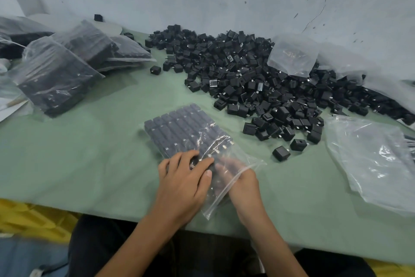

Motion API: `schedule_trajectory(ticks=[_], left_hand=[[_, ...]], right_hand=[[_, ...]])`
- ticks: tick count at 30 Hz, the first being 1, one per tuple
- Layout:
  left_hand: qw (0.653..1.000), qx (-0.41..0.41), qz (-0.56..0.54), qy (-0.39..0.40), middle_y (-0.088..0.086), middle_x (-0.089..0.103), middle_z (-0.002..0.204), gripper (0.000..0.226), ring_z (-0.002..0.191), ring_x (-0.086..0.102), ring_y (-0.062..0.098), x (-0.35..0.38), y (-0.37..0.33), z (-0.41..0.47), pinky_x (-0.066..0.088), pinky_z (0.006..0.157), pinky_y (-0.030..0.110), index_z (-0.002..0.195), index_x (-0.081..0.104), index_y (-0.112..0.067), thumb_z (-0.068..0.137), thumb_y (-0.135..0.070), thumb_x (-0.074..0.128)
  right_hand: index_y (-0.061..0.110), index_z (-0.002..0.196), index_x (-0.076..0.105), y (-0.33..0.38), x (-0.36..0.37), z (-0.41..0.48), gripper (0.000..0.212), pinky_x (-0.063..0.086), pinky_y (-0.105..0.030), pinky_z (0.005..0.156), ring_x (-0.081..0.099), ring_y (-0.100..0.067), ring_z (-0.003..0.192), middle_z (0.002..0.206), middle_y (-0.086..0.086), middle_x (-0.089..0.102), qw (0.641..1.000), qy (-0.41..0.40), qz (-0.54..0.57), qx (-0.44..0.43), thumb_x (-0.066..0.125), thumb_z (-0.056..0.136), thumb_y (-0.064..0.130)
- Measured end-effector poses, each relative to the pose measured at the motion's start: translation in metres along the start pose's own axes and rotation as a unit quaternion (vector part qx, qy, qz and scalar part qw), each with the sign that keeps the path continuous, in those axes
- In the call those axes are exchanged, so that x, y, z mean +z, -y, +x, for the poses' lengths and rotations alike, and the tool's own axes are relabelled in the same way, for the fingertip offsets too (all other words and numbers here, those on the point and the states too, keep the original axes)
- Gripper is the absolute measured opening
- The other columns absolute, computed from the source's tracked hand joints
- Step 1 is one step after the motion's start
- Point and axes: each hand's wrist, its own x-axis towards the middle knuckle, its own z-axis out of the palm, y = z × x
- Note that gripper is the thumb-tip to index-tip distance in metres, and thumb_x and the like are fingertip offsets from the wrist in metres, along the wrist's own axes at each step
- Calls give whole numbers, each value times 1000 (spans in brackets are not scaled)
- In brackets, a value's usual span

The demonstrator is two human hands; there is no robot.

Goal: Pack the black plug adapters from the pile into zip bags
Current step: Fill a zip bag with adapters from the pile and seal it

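Observation:
A clear zip bag [179,128] lies on the green table [89,153] in front of me, filled with neat rows of black plug adapters. My left hand [184,182] rests on top of the bag's near end, fingers spread and pressing the plastic. My right hand [244,184] reaches into the bag's open mouth. Its fingers show blurred through the plastic, so what they hold is unclear. The big pile of loose black adapters [247,79] spreads across the far right of the table, and two stray adapters [289,148] lie just right of the bag.
Several filled zip bags [56,74] are stacked at the far left. A heap of empty clear bags [377,160] lies at the right, and one more empty bag [294,54] sits on the pile. A grey wall runs behind the table, with yellow material [27,218] below its near edge.

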Motion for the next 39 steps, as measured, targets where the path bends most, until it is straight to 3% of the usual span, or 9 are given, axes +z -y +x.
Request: schedule_trajectory(ticks=[7, 12, 14, 17, 20, 24, 30, 34, 39], left_hand=[[999, 17, -25, 28, -16, 42, 144, 39, 135, 31, 9, 9, 6, 8, 13, 108, 31, 131, 52, -50, 100, -45, 31], [999, 14, -21, 30, -17, 42, 145, 40, 136, 28, 9, 7, 5, 8, 12, 109, 32, 132, 50, -52, 100, -45, 27], [999, 12, -30, 33, -18, 41, 145, 42, 136, 28, 8, 6, 5, 8, 13, 110, 33, 132, 50, -53, 99, -47, 24], [999, 12, -39, 31, -19, 41, 145, 45, 137, 27, 8, 5, 6, 8, 12, 111, 34, 132, 52, -53, 99, -48, 22], [999, 12, -45, 25, -19, 43, 144, 46, 137, 27, 8, 5, 5, 8, 12, 111, 34, 131, 54, -52, 99, -48, 22], [998, 14, -50, 29, -20, 42, 145, 47, 138, 26, 8, 4, 4, 7, 12, 112, 34, 133, 54, -51, 99, -49, 20], [999, 17, -38, 24, -19, 42, 144, 44, 138, 27, 7, 6, 5, 6, 13, 111, 34, 134, 52, -51, 100, -47, 23], [999, 16, -33, 16, -20, 42, 144, 41, 138, 26, 6, 11, 7, 7, 12, 111, 33, 134, 49, -51, 102, -46, 25], [999, 16, -37, 5, -20, 43, 142, 41, 137, 29, 7, 14, 8, 8, 13, 111, 34, 133, 51, -50, 102, -46, 25]], right_hand=[[40, 108, 72, 6, -2, -3, 18, 59, -49, 83, 74, -17, 89, 98, 4, 76, 999, 19, -35, -7, 60, 94, 37], [36, 114, 70, 9, -9, -16, 32, 59, -39, 86, 72, -14, 97, 104, 6, 76, 997, 67, -29, 15, 59, 94, 14], [26, 101, 75, 9, -25, -24, 37, 60, -35, 81, 72, -19, 94, 98, 3, 76, 996, 71, -42, 15, 53, 91, -2], [34, 76, 74, 11, -71, -16, 44, 54, -23, 73, 67, -7, 77, 87, 16, 73, 972, -49, -220, -64, 54, 86, -3], [29, 98, 72, 19, -114, 14, 24, 46, -28, 76, 61, -13, 83, 103, 8, 65, 901, -157, -385, -123, 63, 88, 9], [27, 130, 61, 13, -136, 50, 38, 43, -38, 99, 48, -30, 118, 128, -6, 52, 879, -67, -471, -19, 67, 92, 29], [23, 110, 55, 14, -137, 32, 13, 42, -35, 74, 60, -27, 89, 97, -1, 65, 913, -137, -383, -28, 56, 98, 29], [28, 101, 72, 29, -131, -17, 15, 52, -25, 61, 65, -12, 67, 82, 2, 72, 989, -65, -132, 2, 58, 98, 23], [19, 107, 76, 21, -86, -49, 24, 59, -26, 75, 73, -18, 87, 100, -4, 75, 995, 43, 41, 82, 59, 97, 6]])
